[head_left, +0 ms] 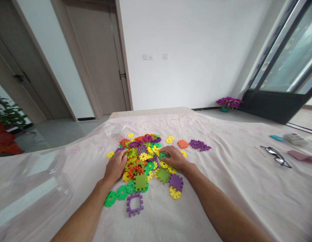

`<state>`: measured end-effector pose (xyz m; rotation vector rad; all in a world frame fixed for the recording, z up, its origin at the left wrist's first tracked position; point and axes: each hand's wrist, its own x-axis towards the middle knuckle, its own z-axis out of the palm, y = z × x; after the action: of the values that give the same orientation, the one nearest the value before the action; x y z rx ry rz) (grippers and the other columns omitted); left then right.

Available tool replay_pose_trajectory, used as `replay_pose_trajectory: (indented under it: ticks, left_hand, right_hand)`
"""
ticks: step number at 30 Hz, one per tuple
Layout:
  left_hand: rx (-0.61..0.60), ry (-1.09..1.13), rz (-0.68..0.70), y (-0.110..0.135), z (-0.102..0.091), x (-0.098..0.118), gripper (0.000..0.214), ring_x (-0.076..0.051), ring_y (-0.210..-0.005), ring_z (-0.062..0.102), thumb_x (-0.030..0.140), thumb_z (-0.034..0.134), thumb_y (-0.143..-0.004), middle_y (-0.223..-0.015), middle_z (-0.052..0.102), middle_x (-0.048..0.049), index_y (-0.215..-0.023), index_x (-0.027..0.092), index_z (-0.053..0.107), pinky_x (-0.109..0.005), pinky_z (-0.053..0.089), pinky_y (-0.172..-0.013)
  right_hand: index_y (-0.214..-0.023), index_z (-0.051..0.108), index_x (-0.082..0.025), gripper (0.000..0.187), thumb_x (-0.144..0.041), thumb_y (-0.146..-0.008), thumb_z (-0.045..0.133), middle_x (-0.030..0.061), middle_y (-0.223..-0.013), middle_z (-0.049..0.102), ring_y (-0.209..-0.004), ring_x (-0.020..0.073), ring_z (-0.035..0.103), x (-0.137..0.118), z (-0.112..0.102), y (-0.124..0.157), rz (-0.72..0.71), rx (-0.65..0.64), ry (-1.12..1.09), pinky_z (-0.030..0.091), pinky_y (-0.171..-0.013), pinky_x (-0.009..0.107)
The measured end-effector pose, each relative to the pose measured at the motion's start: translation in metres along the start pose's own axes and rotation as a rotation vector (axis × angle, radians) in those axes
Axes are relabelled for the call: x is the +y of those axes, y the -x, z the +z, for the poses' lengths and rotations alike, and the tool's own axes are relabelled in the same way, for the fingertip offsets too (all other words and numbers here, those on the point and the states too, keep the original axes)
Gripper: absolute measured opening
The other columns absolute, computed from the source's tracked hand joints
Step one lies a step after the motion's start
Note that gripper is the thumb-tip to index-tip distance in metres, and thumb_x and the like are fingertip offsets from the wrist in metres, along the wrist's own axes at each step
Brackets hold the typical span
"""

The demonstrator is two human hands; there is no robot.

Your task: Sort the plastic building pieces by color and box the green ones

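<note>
A heap of flat plastic building pieces (143, 151) in green, yellow, orange and purple lies on a pale pink cloth (221, 188). My left hand (116, 165) rests palm down on the heap's left edge, fingers curled over green and yellow pieces. On the heap's right side my right hand (174, 156) pinches a small green piece (162, 155) at its fingertips. A purple square frame (134, 203), green gears (117, 195) and a yellow gear (175, 193) lie nearest to me.
A clear plastic container (32, 195) lies on its side at the left. Black glasses (275, 156), a white box (295, 138) and a pink object (300, 156) sit at the right. A purple cluster (199, 145) and an orange gear (182, 144) lie apart from the heap.
</note>
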<state>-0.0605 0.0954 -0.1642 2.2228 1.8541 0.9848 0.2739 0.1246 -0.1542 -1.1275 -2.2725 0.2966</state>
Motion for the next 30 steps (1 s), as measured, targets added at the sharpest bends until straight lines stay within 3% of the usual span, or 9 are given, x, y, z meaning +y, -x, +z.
replay_pose_trajectory:
  ticks: [9,20,30]
  left_hand:
    - [0.001,-0.002,-0.001,0.0,0.002,-0.003,0.04,-0.021,-0.121,0.057,0.03,0.038,-0.094,-0.129,0.064,-0.0069,-0.127,0.021,0.06,-0.04,0.042,-0.108]
    - [-0.014,-0.009,-0.014,0.001,-0.003,0.004,0.04,-0.021,-0.121,0.056,0.029,0.037,-0.094,-0.129,0.063,-0.0068,-0.127,0.02,0.059,-0.039,0.042,-0.107]
    - [-0.013,-0.008,-0.004,0.0,0.0,0.0,0.04,-0.021,-0.12,0.057,0.028,0.037,-0.094,-0.128,0.064,-0.0074,-0.127,0.02,0.059,-0.04,0.042,-0.107]
  right_hand:
    - [-0.092,0.071,-0.019,0.016,-0.027,-0.08,0.065,0.0027,-0.085,0.068,-0.082,0.0175,0.059,-0.001,0.003,0.001,0.03,0.029,0.035,0.041,-0.077,0.027]
    - [-0.084,0.068,-0.02,0.019,-0.033,-0.087,0.055,-0.0002,-0.075,0.068,-0.069,0.015,0.059,0.001,0.001,0.001,0.255,0.082,-0.084,0.041,-0.065,0.025]
    - [-0.094,0.07,-0.021,0.02,-0.03,-0.086,0.053,0.0011,-0.084,0.072,-0.077,0.0178,0.064,0.009,0.004,0.001,0.259,0.143,-0.14,0.045,-0.071,0.027]
